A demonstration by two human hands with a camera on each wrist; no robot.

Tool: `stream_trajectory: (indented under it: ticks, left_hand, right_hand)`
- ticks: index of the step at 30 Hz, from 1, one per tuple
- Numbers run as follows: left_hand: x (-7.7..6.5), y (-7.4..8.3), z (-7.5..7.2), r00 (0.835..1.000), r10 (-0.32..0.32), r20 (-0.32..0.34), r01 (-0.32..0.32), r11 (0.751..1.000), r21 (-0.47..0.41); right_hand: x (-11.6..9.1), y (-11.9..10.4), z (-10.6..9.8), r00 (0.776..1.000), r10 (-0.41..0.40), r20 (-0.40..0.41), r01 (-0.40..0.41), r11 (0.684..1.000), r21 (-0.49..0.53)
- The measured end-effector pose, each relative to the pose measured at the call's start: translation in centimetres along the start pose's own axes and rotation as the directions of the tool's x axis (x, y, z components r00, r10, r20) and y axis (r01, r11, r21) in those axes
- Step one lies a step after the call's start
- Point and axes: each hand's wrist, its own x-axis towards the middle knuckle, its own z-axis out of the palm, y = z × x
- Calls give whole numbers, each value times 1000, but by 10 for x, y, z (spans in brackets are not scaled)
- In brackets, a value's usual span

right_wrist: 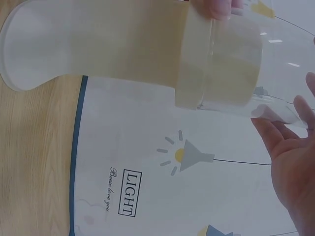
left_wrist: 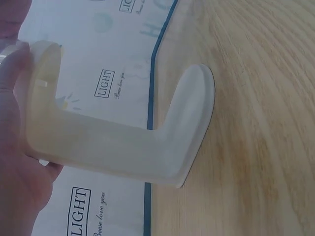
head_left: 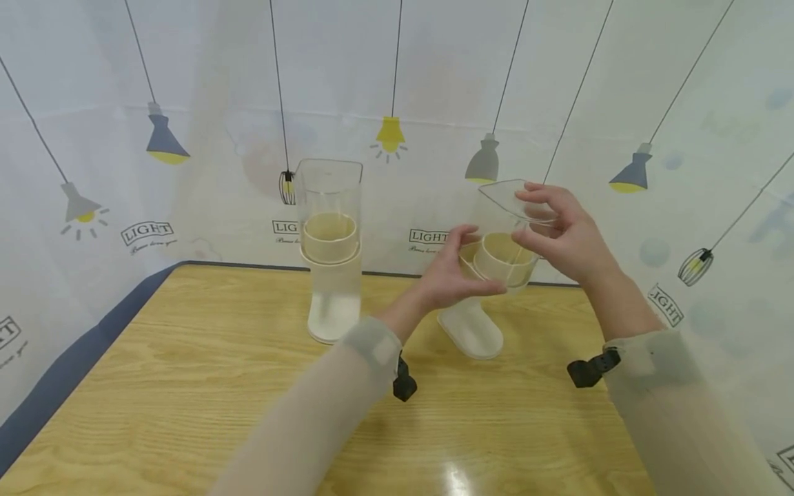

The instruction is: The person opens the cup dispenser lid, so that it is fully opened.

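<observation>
My left hand (head_left: 449, 272) grips the ring-shaped holder at the top of a cream plastic stand (head_left: 474, 331), fingers behind it and thumb along the front. A clear, angular-rimmed container (head_left: 496, 213) sits in that holder, tilted slightly. With its fingers and thumb my right hand (head_left: 567, 238) holds the container's upper wall near the rim. In the left wrist view, the stand (left_wrist: 108, 140) shows a bent neck and a rounded foot at the tabletop. The right wrist view shows the clear wall (right_wrist: 275, 59) between the holder and my right fingers.
A second cream stand (head_left: 335, 296) with a clear container (head_left: 329, 189) in it stands upright to the left. The wood-grain table (head_left: 248, 393) meets a blue edge strip and a white cloth backdrop (head_left: 434, 62) printed with lamps.
</observation>
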Motion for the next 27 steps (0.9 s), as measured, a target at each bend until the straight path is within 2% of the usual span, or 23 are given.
stream_trajectory:
  ticks: [7, 13, 18, 22, 27]
  left_hand:
    - [1, -3, 8, 1000, -5, -27, 4, 1000, -31]
    - [1, -4, 13, 999, -13, -48, 11, 1000, -25]
    - [1, -3, 18, 997, -4, -78, 2, 1000, -28]
    - [0, -3, 21, 995, -9, -95, 7, 1000, -18]
    - [-2, -3, 25, 991, -1, -131, 1, 1000, 4]
  right_hand:
    - [-2, 1, 5, 999, -18, -29, 17, 1000, -10]
    - [-5, 1, 14, 996, -23, -88, 20, 999, -32]
    - [-6, -2, 25, 986, 51, -160, -51, 999, 4]
    - [-8, -7, 33, 968, 106, -225, -105, 994, 17]
    - [-9, -12, 43, 944, 142, -296, -135, 990, 45]
